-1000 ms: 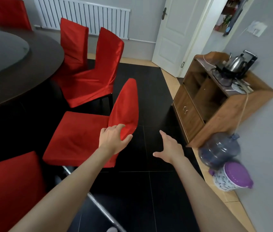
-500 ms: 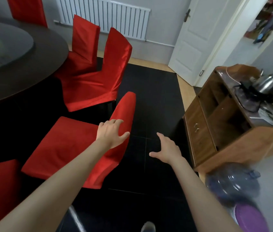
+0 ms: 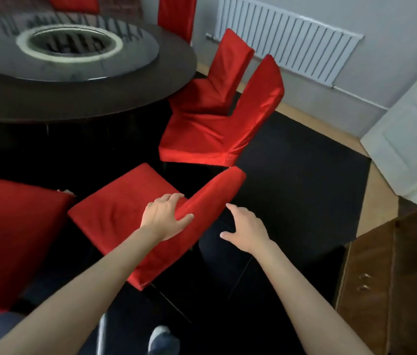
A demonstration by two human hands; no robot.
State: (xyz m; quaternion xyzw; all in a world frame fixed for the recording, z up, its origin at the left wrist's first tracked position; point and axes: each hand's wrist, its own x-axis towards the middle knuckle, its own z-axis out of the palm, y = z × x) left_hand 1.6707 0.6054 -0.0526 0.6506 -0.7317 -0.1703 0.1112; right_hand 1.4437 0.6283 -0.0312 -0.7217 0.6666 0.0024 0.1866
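Red-covered chair is standing on the dark floor just off the near edge of the round tabletop. It is likely sitting rigid and fairly heavy under a slick, loose cloth cover that may be sliding over the frame, so the top of the backrest is looking like the firm hold. Left hand is gripping that top edge, fingers curling over the front and thumb behind. Right hand is hovering just beside the backrest, fingers spread, holding nothing.

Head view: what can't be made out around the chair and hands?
Head view:
- Left hand grip on red fabric-covered chair: palm hidden by hand.
- Right hand: chair contact unclear.
- Chair legs: lost against black floor.
- Brown wooden cabinet: cut by right edge.
- Round dark table: blurred.
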